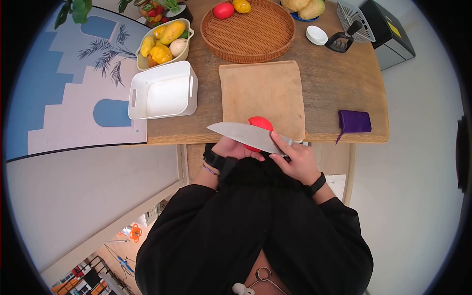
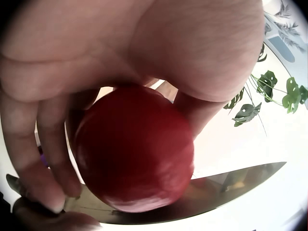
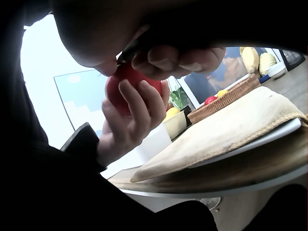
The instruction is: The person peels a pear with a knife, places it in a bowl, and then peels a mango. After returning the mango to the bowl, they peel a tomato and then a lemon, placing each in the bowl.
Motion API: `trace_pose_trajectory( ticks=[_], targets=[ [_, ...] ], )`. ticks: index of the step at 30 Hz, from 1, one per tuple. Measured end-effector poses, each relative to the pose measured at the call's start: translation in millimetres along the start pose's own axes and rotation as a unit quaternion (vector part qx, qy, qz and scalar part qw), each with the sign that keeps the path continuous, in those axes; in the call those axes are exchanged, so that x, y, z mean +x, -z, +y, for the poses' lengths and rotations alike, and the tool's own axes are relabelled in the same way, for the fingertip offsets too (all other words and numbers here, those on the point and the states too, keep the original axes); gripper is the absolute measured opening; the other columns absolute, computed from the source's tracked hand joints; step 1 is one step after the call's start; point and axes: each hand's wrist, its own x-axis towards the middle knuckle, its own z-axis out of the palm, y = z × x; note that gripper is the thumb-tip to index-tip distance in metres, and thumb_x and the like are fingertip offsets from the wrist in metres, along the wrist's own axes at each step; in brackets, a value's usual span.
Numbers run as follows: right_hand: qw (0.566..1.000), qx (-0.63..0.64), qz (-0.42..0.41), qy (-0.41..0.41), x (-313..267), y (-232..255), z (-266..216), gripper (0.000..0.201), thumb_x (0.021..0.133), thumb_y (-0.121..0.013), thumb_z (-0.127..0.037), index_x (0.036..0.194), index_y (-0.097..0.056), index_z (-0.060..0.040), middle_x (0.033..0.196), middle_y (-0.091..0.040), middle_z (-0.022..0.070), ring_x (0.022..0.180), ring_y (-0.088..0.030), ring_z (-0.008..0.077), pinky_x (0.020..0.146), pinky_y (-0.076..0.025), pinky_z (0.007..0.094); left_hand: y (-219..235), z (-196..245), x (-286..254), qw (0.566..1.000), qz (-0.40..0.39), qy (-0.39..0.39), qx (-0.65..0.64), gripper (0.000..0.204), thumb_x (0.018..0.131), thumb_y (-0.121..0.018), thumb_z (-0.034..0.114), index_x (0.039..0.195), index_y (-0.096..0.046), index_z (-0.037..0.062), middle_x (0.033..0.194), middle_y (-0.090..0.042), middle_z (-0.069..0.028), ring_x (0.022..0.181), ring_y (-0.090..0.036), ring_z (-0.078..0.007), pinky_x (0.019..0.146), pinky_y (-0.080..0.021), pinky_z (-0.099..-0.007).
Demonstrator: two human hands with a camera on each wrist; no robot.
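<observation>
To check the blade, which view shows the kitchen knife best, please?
The head view: it shows the kitchen knife unblocked from tip to right hand. The left wrist view shows it partly behind the red fruit; the right wrist view, little if anything.

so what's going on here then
Someone's left hand holds a red fruit near the front edge of the table, and their right hand holds a knife across it. Whether it has cut in, I can't tell. A tan mat lies ahead, with a white bin to its left and a second red fruit in the wicker tray beyond.
</observation>
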Motion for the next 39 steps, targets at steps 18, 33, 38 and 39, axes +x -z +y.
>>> trace_pose_trajectory(
  ticks=[18,33,38,39],
  targets=[
    [0.998,0.054,-0.036,-0.016,-2,4,4,0.067,0.091,-0.076,-0.035,0.153,-0.053,-0.0239,0.059,-0.059,0.0084,0.051,-0.061,0.0265,0.052,-0.049,0.039,23,3,5,0.991,-0.089,-0.014,0.096,0.065,0.096,-0.059,0.058,0.133,-0.06,0.005,0.114,-0.07,-0.014,0.092,-0.068,-0.0304,0.065,-0.053,-0.0446],
    [0.994,0.087,-0.054,-0.031,1,7,3,0.069,0.093,-0.074,-0.038,0.156,-0.048,-0.0268,0.065,-0.064,0.0116,0.056,-0.065,0.031,0.056,-0.052,0.0408,21,6,3,0.987,-0.105,0.012,0.119,0.052,0.104,-0.053,0.051,0.133,-0.059,0.0091,0.11,-0.072,-0.0143,0.091,-0.071,-0.0314,0.069,-0.056,-0.0411],
    [0.995,0.067,-0.066,-0.033,1,7,-2,0.069,0.094,-0.073,-0.039,0.156,-0.048,-0.0273,0.065,-0.064,0.0123,0.057,-0.065,0.0319,0.056,-0.052,0.0413,47,-3,12,0.997,-0.071,-0.002,0.031,0.056,0.105,-0.048,0.054,0.134,-0.058,0.008,0.108,-0.073,-0.0161,0.089,-0.073,-0.0341,0.068,-0.059,-0.0396],
    [0.995,0.056,-0.065,-0.04,1,6,-2,0.069,0.094,-0.073,-0.039,0.157,-0.047,-0.0274,0.064,-0.063,0.0123,0.057,-0.065,0.0319,0.056,-0.052,0.0416,40,-2,11,0.997,-0.071,-0.002,0.031,0.056,0.105,-0.048,0.054,0.134,-0.058,0.008,0.108,-0.073,-0.0161,0.089,-0.073,-0.0341,0.068,-0.059,-0.0396]
  ],
)
